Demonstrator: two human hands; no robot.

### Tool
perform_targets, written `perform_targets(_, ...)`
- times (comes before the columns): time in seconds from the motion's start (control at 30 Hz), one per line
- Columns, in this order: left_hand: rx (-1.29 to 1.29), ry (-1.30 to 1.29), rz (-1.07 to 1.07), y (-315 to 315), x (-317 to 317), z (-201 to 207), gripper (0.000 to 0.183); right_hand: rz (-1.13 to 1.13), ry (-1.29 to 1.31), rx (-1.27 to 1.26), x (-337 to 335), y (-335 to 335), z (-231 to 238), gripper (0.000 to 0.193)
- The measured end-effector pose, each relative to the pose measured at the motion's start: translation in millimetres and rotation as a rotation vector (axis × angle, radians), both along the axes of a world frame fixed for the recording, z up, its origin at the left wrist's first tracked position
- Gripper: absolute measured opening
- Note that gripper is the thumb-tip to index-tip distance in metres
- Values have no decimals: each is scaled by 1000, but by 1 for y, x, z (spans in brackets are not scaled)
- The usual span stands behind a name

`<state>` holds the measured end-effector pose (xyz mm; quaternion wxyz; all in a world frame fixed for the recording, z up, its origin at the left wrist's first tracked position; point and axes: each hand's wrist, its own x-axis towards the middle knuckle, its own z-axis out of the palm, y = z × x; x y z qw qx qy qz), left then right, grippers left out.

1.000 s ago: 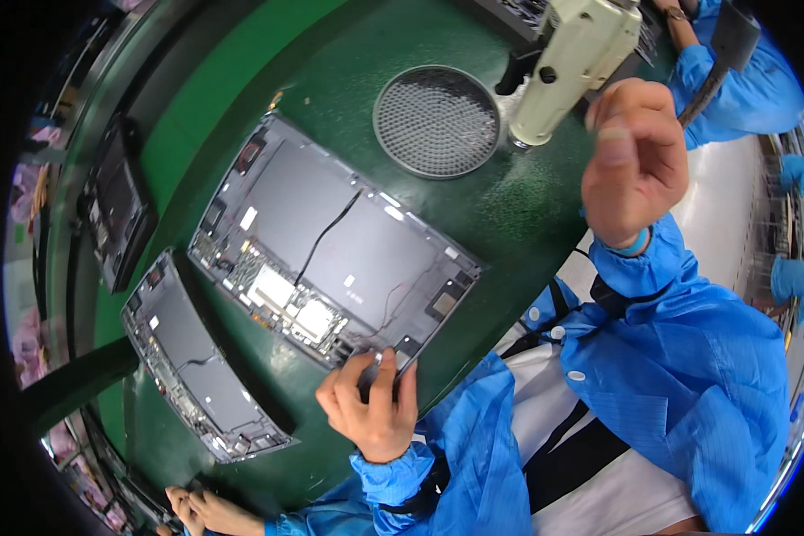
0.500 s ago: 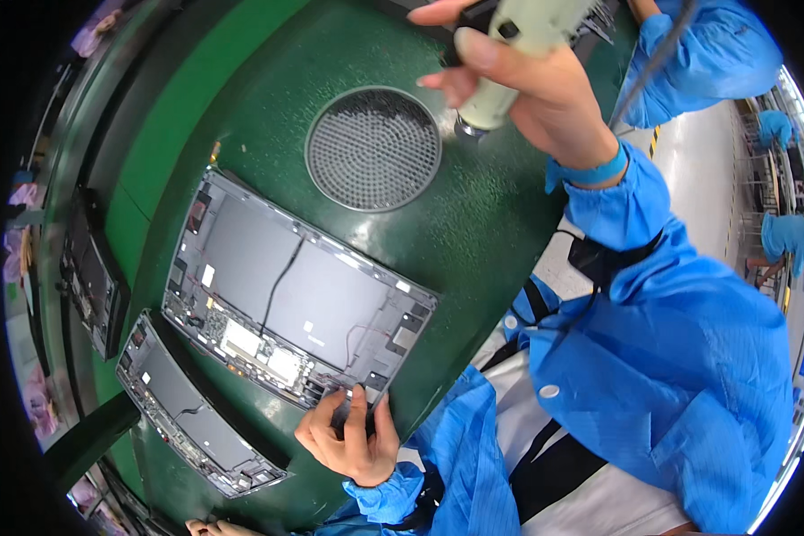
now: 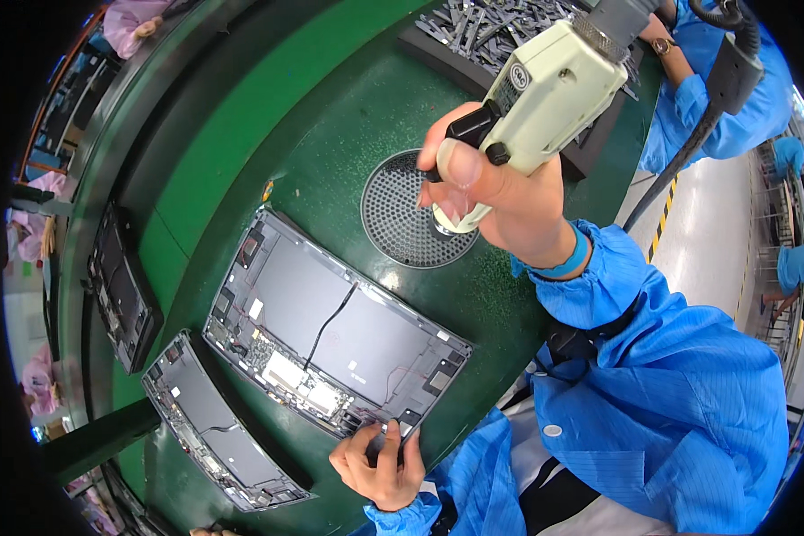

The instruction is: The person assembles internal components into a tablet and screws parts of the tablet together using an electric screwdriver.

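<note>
My right hand [image 3: 509,192] is wrapped round a pale green electric screwdriver [image 3: 554,98] with a black lever. Its silver tip points down over the near edge of a round grey dish [image 3: 402,243] pitted with small holes; whether it touches cannot be told. My left hand [image 3: 384,469] is at the near lower corner of an open laptop base [image 3: 326,322], fingertips pinched at a small dark part that they mostly hide. A large grey battery [image 3: 384,348] fills the base, a black cable [image 3: 330,323] across it and a circuit board [image 3: 308,384] along its lower edge.
Another opened laptop base [image 3: 228,438] lies to the lower left, and one more [image 3: 121,290] farther left on the green line. A dark tray [image 3: 438,54] heaped with black strips stands at the top. Beside it sits a co-worker in blue [image 3: 741,98]. The screwdriver's cord [image 3: 679,165] hangs at right.
My right hand has brought the screwdriver over the dish from beside it. The view has shifted, showing more of the strip tray. My left hand stays at the laptop's corner.
</note>
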<state>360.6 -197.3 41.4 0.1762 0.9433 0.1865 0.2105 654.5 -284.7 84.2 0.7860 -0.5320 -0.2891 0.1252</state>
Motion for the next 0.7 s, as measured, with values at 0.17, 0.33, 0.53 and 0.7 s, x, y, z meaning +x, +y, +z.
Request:
perform_targets(0.17,22,-20,-24,3,4,-3,28,59,47,-60,3,3,2,27)
perform_targets(0.33,28,-30,-21,3,0,-3,27,-47,52,-42,9,1,1,25)
perform_targets(0.53,13,-12,-16,3,1,-3,26,8,134,-57,6,3,-2,23)
perform_targets(0.7,-5,-19,-16,3,1,-3,27,-21,125,-55,6,6,-2,22)
